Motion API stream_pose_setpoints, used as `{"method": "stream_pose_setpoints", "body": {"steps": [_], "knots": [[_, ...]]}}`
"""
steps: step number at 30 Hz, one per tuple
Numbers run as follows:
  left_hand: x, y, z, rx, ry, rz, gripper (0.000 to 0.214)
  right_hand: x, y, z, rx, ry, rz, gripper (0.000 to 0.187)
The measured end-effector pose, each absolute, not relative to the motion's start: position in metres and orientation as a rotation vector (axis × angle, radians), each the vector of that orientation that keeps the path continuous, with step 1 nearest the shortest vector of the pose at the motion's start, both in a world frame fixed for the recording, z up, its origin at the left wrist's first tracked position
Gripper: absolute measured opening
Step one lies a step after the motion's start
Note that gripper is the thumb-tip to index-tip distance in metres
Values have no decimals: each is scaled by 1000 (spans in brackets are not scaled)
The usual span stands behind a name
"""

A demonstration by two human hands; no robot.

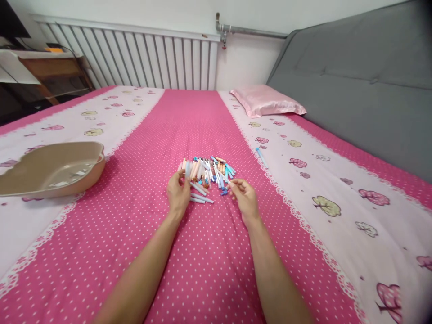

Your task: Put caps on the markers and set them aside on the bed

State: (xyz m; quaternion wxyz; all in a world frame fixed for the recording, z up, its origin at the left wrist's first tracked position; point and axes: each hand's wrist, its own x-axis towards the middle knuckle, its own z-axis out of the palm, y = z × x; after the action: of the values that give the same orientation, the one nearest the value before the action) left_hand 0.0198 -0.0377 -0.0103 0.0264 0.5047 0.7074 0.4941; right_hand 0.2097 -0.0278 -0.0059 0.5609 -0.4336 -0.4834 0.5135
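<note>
Beside the pen pile (pixel 212 169), left hand (pixel 178 192) and right hand (pixel 246 199) fingers each pinched a pale pen (pixel 187 170); bumping risked scattering.

No lettering we can read.
The pens (pixel 212 168) are too small and blurred for us to make out any markings; the pale patches (pixel 81 173) in the basin (pixel 90 179) may be label or glare, we cannot tell; the bedspread (pixel 202 270) shows us printed trees (pixel 326 205).

Bare left hand (pixel 178 191) and bare right hand (pixel 246 198), 2 bare forearms (pixel 146 270), narrow at the wrists (pixel 174 217), fingers (pixel 240 182) apparently slim
</note>
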Motion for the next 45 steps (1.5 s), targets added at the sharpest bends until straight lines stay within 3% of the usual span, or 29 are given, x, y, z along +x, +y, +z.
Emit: {"method": "stream_pose_setpoints", "body": {"steps": [11,24,45], "knots": [[48,-61,13,2132,1987,1590,19,254,-40,52,-921,-1101,1189,18],[48,-62,12,2167,1998,1544,22,243,-41,51,-964,-1187,957,21],[50,-63,9,2203,1919,1571,21,228,-44,46,-962,-1279,985,24]]}}
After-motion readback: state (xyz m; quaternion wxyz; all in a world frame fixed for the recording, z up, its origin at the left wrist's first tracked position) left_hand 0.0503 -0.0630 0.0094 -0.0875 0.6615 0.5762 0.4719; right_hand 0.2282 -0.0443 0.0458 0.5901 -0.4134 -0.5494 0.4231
